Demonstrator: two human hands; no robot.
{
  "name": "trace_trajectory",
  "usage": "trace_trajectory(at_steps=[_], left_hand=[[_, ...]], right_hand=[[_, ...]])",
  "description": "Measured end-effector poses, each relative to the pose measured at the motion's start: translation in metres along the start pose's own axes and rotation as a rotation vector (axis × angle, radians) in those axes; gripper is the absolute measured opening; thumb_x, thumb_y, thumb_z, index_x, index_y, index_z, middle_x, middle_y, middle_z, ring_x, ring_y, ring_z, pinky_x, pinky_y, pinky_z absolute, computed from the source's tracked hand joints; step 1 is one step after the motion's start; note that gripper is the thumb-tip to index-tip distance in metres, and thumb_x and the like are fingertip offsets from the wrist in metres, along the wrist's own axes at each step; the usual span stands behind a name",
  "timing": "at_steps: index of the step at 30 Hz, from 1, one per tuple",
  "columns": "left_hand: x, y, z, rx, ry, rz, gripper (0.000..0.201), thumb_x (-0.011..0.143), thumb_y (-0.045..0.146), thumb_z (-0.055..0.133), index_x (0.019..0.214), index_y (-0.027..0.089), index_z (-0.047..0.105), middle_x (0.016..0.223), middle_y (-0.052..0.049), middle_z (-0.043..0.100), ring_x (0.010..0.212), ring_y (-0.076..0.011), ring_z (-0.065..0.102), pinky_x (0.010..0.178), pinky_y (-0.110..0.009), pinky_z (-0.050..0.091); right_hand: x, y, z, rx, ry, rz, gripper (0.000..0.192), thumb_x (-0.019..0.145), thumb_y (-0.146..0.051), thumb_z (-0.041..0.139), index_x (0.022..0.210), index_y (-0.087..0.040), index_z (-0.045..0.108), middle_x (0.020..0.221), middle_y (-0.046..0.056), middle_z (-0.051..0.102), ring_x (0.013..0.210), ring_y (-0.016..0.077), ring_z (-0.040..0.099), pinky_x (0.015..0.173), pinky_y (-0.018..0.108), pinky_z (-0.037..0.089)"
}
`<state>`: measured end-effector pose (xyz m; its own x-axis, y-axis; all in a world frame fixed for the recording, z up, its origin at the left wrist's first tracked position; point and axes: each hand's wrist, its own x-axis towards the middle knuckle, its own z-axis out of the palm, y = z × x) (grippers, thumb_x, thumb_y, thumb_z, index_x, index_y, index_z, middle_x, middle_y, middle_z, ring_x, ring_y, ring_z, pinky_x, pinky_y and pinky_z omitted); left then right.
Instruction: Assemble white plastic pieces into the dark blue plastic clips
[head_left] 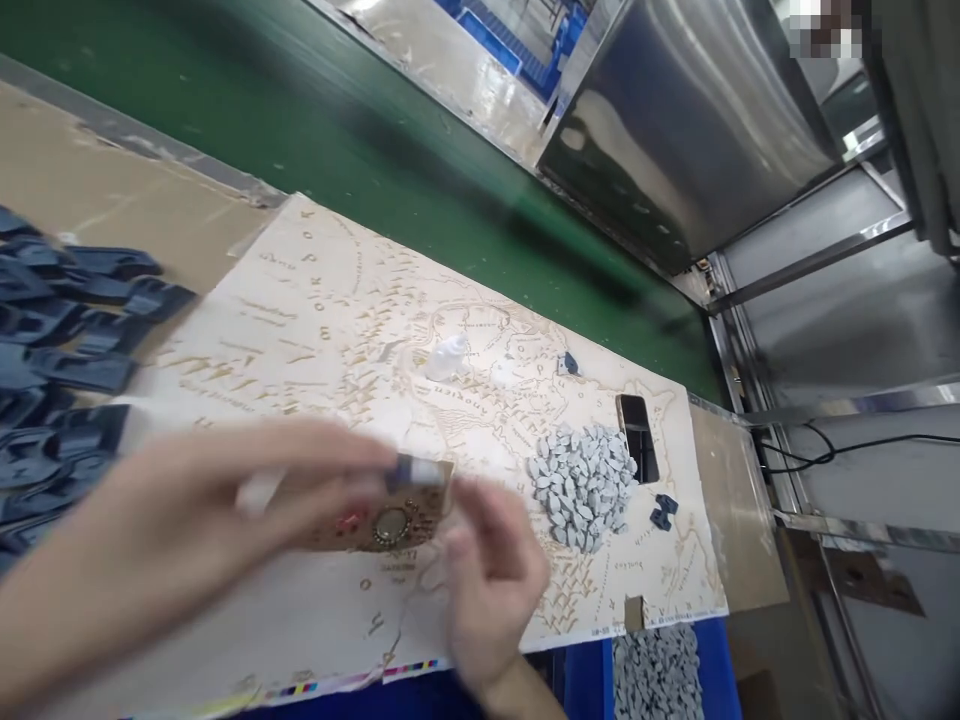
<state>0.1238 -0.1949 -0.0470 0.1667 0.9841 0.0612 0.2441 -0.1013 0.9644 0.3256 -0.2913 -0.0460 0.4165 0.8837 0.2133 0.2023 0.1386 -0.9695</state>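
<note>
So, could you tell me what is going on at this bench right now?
A person is working over a map-printed sheet beside a green conveyor belt. The left hand holds a thin white tool against a small brown board, and the right hand steadies that board from the other side. Both hands are blurred. A heap of small grey pieces lies to the right, and dark blue parts are piled on the left.

Factory line: green conveyor belt (420, 170), steel machine housing (690, 130).
</note>
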Motion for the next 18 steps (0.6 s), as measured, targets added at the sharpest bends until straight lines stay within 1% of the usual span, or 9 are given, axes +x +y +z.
trace_trajectory(at_steps=[2, 4, 6, 8, 11, 13, 15, 16, 18], left_hand=[[0.078, 0.016, -0.008, 0.247, 0.060, -0.037, 0.052, 0.084, 0.060, 0.070, 0.107, 0.017, 0.089, 0.084, -0.001, 0.084, 0.090, -0.0270, 0.083, 0.087, -0.049, 0.064], [0.147, 0.028, -0.012, 0.406, 0.098, -0.140, 0.074, 0.090, 0.053, 0.039, 0.131, 0.002, 0.075, 0.101, -0.002, 0.080, 0.110, -0.0306, 0.076, 0.088, -0.049, 0.056], [0.195, 0.032, -0.014, 0.446, 0.112, -0.159, 0.092, 0.082, 0.042, 0.013, 0.140, -0.011, 0.061, 0.123, -0.006, 0.072, 0.132, -0.0377, 0.061, 0.088, -0.047, 0.053], [0.218, 0.033, -0.017, 0.455, 0.121, -0.141, 0.099, 0.077, 0.039, 0.006, 0.140, -0.020, 0.054, 0.141, -0.014, 0.062, 0.148, -0.0477, 0.039, 0.095, -0.049, 0.051], [0.214, 0.035, -0.037, 0.543, 0.138, -0.099, 0.096, 0.081, 0.038, 0.006, 0.134, -0.028, 0.051, 0.156, -0.024, 0.050, 0.154, -0.0541, 0.020, 0.109, -0.053, 0.044], [0.191, 0.036, -0.061, 0.653, 0.144, -0.061, 0.083, 0.092, 0.036, 0.017, 0.130, -0.024, 0.060, 0.160, -0.025, 0.051, 0.155, -0.0445, 0.038, 0.116, -0.046, 0.042], [0.152, 0.037, -0.085, 0.758, 0.117, -0.056, 0.054, 0.097, 0.033, 0.049, 0.124, -0.004, 0.077, 0.152, -0.019, 0.068, 0.134, -0.0282, 0.069, 0.115, -0.036, 0.048], [0.127, 0.037, -0.093, 0.791, 0.096, -0.068, 0.037, 0.092, 0.029, 0.068, 0.118, 0.008, 0.084, 0.139, -0.014, 0.077, 0.115, -0.0228, 0.078, 0.108, -0.031, 0.054], [0.069, 0.034, -0.100, 0.796, 0.055, -0.095, 0.029, 0.077, 0.021, 0.089, 0.106, 0.024, 0.090, 0.113, -0.007, 0.086, 0.085, -0.0196, 0.079, 0.086, -0.022, 0.060]], right_hand=[[0.019, 0.014, -0.034, -0.312, 0.026, -0.069, 0.025, 0.103, -0.030, 0.071, 0.126, -0.031, 0.081, 0.118, 0.008, 0.082, 0.111, 0.0268, 0.078, 0.096, 0.049, 0.068], [0.035, 0.027, -0.066, -0.629, -0.030, -0.139, 0.026, 0.101, -0.029, 0.069, 0.124, -0.026, 0.083, 0.118, 0.012, 0.080, 0.113, 0.0292, 0.074, 0.097, 0.051, 0.066], [0.047, 0.037, -0.088, -0.858, -0.119, -0.173, 0.028, 0.101, -0.030, 0.068, 0.125, -0.026, 0.082, 0.117, 0.013, 0.079, 0.111, 0.0299, 0.072, 0.092, 0.048, 0.065], [0.057, 0.043, -0.095, -0.976, -0.178, -0.216, 0.027, 0.104, -0.034, 0.065, 0.123, -0.027, 0.083, 0.110, 0.011, 0.078, 0.103, 0.0284, 0.072, 0.085, 0.044, 0.064], [0.070, 0.043, -0.089, -0.944, -0.180, -0.297, 0.032, 0.106, -0.043, 0.060, 0.102, -0.027, 0.087, 0.094, 0.010, 0.077, 0.087, 0.0278, 0.070, 0.079, 0.045, 0.060], [0.078, 0.045, -0.083, -0.827, -0.148, -0.302, 0.034, 0.105, -0.046, 0.062, 0.091, -0.027, 0.088, 0.091, 0.013, 0.077, 0.085, 0.0311, 0.068, 0.082, 0.051, 0.056], [0.082, 0.050, -0.080, -0.721, -0.085, -0.266, 0.026, 0.100, -0.048, 0.070, 0.090, -0.031, 0.088, 0.094, 0.016, 0.077, 0.091, 0.0355, 0.069, 0.095, 0.057, 0.051], [0.082, 0.053, -0.079, -0.664, -0.042, -0.196, 0.022, 0.098, -0.051, 0.073, 0.092, -0.035, 0.087, 0.097, 0.015, 0.078, 0.096, 0.0369, 0.070, 0.101, 0.058, 0.050], [0.073, 0.050, -0.079, -0.514, 0.001, 0.018, 0.018, 0.092, -0.056, 0.079, 0.096, -0.040, 0.086, 0.102, 0.012, 0.081, 0.101, 0.0357, 0.073, 0.101, 0.053, 0.056]])
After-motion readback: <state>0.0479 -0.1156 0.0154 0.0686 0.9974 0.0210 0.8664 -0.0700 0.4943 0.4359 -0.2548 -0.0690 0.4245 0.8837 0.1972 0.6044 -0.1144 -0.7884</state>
